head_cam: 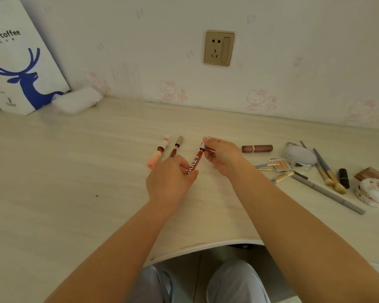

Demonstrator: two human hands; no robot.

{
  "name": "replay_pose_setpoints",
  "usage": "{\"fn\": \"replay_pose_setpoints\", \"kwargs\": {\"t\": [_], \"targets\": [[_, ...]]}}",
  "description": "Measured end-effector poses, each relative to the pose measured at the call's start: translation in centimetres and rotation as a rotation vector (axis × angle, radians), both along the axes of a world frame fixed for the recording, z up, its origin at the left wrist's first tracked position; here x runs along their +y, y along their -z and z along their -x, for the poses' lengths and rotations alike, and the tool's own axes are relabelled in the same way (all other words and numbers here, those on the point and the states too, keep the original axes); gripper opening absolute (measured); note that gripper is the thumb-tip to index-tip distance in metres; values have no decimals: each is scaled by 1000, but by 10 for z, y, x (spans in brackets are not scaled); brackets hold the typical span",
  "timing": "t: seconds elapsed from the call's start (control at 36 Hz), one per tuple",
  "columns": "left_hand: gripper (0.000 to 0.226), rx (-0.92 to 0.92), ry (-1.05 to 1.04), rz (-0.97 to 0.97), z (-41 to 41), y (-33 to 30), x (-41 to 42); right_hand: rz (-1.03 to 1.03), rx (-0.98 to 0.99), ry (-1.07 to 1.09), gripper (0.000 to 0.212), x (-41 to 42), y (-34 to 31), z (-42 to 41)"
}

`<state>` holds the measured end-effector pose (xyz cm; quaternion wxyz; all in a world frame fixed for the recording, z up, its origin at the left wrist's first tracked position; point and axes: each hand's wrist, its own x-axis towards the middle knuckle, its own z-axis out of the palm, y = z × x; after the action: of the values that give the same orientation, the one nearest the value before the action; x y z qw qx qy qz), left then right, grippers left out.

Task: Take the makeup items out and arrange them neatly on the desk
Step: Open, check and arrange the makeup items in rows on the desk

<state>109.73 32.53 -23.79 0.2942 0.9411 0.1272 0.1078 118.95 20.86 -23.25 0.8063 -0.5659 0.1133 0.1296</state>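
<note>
A red lip gloss tube (pixel 195 162) with white lettering lies between both hands at the desk's middle. My left hand (pixel 170 180) grips its lower end; my right hand (pixel 222 156) pinches its cap end. Left of it lie a brown lip gloss (pixel 176 148) with a grey cap and a pink lip gloss (pixel 158 154) with a rabbit cap, roughly parallel. To the right lie a brown lipstick (pixel 257 148), a round silver compact (pixel 300 157), a small blush palette (pixel 279 165), several brushes (pixel 327 171), a grey pencil (pixel 328 193), a black lipstick (pixel 344 178) and a floral round case (pixel 374 192).
A white paper coffee bag (pixel 20 62) with a blue deer leans on the wall at the back left, a white tissue pack (pixel 78 100) beside it. A wall socket (pixel 219 48) sits above the desk. The desk's curved front edge (pixel 206 246) runs above my knees.
</note>
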Motion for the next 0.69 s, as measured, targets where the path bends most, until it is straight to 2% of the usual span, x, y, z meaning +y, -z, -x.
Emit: {"fn": "replay_pose_setpoints", "kwargs": {"t": [0.11, 0.25, 0.47, 0.53, 0.69], "targets": [[21, -2, -30, 11, 1, 7, 2, 66, -32, -37, 3, 5, 2, -7], [17, 3, -20, -29, -3, 13, 3, 257, -103, -72, 26, 12, 8, -19], [27, -27, 3, -219, -3, 21, 5, 449, -126, -108, 21, 17, 13, -37], [27, -13, -1, -261, -5, 22, 5, 539, -169, -153, 5, 17, 14, -43], [26, -22, -54, -402, -13, 22, 5, 909, -315, -309, 17, 18, 10, -58]]}}
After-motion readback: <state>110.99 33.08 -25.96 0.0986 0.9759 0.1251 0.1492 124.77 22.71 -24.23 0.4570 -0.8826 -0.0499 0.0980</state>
